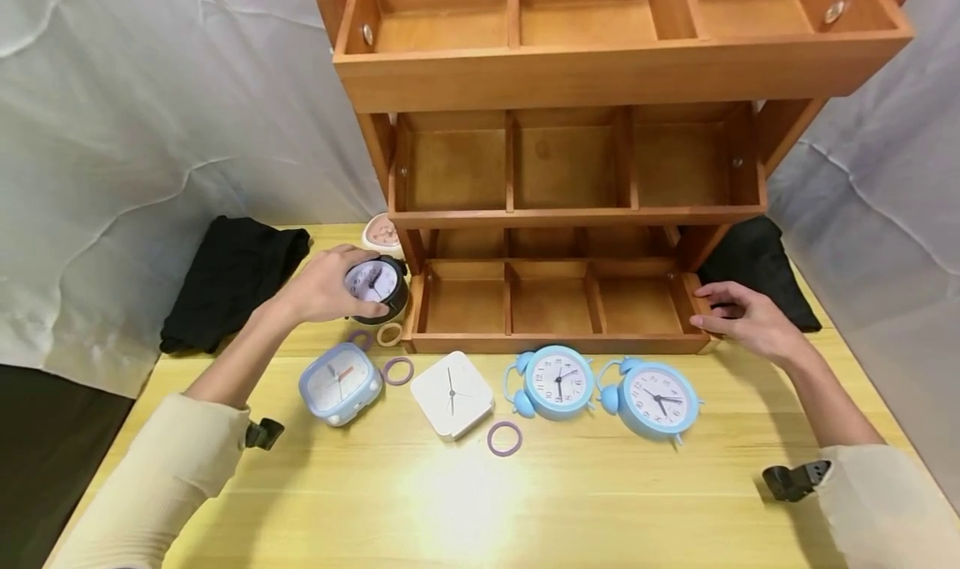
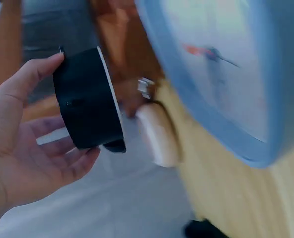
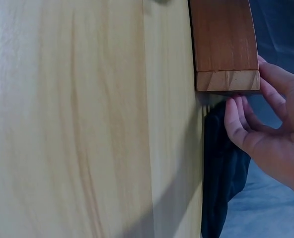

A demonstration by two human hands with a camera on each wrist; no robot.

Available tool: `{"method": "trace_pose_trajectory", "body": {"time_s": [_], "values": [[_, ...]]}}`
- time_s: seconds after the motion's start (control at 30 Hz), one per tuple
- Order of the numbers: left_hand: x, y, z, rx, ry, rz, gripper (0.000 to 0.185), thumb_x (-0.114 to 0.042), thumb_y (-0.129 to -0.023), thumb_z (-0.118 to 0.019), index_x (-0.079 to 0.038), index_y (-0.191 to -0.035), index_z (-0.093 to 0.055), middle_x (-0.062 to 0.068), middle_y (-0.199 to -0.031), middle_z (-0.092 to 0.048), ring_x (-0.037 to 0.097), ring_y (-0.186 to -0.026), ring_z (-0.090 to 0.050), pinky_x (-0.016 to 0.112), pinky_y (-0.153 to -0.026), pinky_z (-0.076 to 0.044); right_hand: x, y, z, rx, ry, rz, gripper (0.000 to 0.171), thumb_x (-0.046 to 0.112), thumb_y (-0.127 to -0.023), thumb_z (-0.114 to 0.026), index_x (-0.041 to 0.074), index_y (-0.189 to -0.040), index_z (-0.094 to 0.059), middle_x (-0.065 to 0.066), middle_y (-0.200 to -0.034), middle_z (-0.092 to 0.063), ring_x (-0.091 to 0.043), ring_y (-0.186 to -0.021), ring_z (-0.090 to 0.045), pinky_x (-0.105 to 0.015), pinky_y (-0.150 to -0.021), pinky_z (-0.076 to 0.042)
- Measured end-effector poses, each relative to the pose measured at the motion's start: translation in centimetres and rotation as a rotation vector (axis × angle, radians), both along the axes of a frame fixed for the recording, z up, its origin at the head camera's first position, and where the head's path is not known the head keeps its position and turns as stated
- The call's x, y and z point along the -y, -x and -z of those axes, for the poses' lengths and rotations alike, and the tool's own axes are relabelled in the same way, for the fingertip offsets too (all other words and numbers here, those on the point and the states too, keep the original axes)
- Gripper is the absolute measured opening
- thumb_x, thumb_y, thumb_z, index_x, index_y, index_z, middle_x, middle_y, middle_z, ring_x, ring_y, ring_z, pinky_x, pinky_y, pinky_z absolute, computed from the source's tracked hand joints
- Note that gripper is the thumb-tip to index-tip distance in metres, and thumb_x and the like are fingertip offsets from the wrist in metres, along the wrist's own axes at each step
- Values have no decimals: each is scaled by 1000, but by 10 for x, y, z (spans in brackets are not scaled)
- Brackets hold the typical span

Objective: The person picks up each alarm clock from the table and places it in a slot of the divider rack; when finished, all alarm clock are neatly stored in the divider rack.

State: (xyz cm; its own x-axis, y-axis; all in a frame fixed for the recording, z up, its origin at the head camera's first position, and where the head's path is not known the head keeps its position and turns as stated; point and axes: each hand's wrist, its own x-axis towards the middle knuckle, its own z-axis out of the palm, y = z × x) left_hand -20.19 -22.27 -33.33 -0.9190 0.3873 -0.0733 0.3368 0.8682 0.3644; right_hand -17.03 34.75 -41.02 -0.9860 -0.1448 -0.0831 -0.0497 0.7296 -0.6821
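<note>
At my far left a crumpled black cloth (image 1: pixel 232 282) lies on the counter (image 1: pixel 600 502). Next, my left hand (image 1: pixel 330 282) pinches a black clock (image 1: pixel 382 284) between thumb and fingers — a round, deep case with a pale front rim, a lavender-white dial and dark clock hands — just beside the left end of the wooden rack (image 1: pixel 577 217), its dial turned up toward me. Nearer me lies a blue-rimmed clock (image 1: pixel 341 384), then a white square clock (image 1: pixel 452 395) with rounded corners, then a light-blue twin-bell clock (image 1: pixel 558 383) and a second twin-bell clock (image 1: pixel 660 398), in front of the rack's bottom tier. My right hand (image 1: pixel 742 319) holds that tier's right end with curled thumb and fingers, near another black cloth (image 1: pixel 765 261).
</note>
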Motion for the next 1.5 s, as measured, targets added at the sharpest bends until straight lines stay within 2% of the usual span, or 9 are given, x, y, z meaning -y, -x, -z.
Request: {"method": "trace_pose_trajectory", "body": {"time_s": [0.17, 0.33, 0.47, 0.57, 0.73, 0.9, 1.0, 1.2, 1.5], "values": [[-17, -20, -12, -49, -18, 85, 82, -42, -67, -81, -3, -133, -52, 19, -128, -56, 34, -111, -55, 48, -90, -48, -1, 1, 0, -1, 4, -19, 50, 31, -88, -67, 3, -126, -52, -13, -120, -52, 6, -89, -45, -10, -69, -42], [-48, -27, -13, -87, -39, 76, 86, -50, -66, -80, -3, -133, -52, 19, -126, -57, 34, -113, -56, 48, -92, -48, -2, 1, 0, -2, -5, -19, 50, 32, -88, -67, 2, -126, -51, -15, -120, -52, 6, -89, -44, -10, -69, -41], [-80, -19, -5, -77, -23, 20, 86, -55, -67, -77, -3, -132, -54, 18, -120, -62, 31, -110, -56, 43, -87, -50, -4, 0, 1, 7, -14, -19, 50, 31, -89, -66, 2, -126, -50, -16, -120, -51, 7, -88, -43, -10, -68, -41], [-103, -10, 2, -59, -2, -23, 83, -57, -67, -76, -2, -125, -58, 15, -105, -65, 25, -96, -58, 34, -73, -50, -5, 0, 2, 16, -18, -23, 50, 30, -89, -66, 1, -127, -50, -16, -120, -51, 7, -88, -43, -11, -68, -42], [-131, -1, 14, -28, 25, -99, 63, -59, -68, -74, -4, -95, -59, 6, -74, -57, 17, -66, -53, 25, -50, -39, -5, 2, 2, 22, -19, -35, 50, 28, -89, -66, 0, -127, -50, -18, -122, -51, 8, -88, -43, -10, -68, -41], [-144, 6, 21, -35, 63, -180, 55, -62, -68, -72, -11, -73, -51, 3, -65, -50, 17, -59, -50, 26, -46, -36, -4, 4, -1, 3, -23, -53, 48, 25, -89, -67, -2, -126, -50, -19, -122, -51, 8, -88, -44, -8, -68, -40], [-145, 10, 25, -17, 103, -203, 57, -63, -71, -69, -9, -79, -56, 5, -70, -55, 20, -64, -54, 28, -48, -40, -4, 5, -3, -5, -24, -63, 48, 24, -88, -67, -2, -125, -51, -19, -121, -51, 8, -87, -44, -8, -68, -40], [-146, 12, 37, 32, 217, -178, 74, -66, -77, -61, -4, -117, -58, 13, -98, -62, 26, -88, -62, 38, -67, -52, -3, 6, -5, -4, -30, -77, 48, 24, -88, -67, -2, -124, -51, -20, -119, -52, 7, -87, -45, -9, -68, -40], [-151, 12, 44, 54, 239, -154, 64, -63, -80, -60, -4, -104, -62, 12, -98, -64, 25, -86, -62, 36, -70, -53, -3, 10, -6, -1, -51, -90, 48, 25, -87, -69, -1, -124, -51, -23, -117, -52, 7, -87, -44, -10, -67, -41]]}}
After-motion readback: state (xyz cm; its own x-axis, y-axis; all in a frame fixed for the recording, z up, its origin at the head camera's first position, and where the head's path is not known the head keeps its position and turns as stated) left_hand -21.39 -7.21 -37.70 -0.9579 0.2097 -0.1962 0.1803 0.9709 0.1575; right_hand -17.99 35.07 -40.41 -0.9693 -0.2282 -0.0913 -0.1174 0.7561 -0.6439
